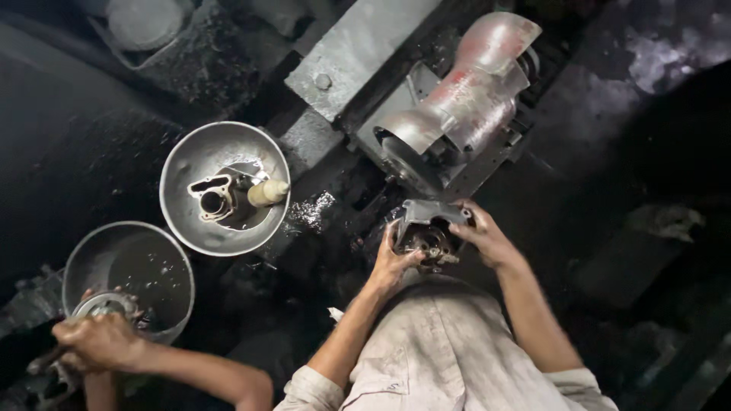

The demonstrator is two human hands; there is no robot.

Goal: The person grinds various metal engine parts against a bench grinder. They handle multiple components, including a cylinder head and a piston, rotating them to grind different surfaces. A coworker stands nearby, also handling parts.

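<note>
Grimy workshop, both hands (pixel 438 243) gripping casting (pixel 428 215)

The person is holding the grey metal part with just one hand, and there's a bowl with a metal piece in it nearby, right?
Not quite: the head view shows both hands on the grey metal part, the left hand and the right hand. The bowl with a metal piece is there.
</note>
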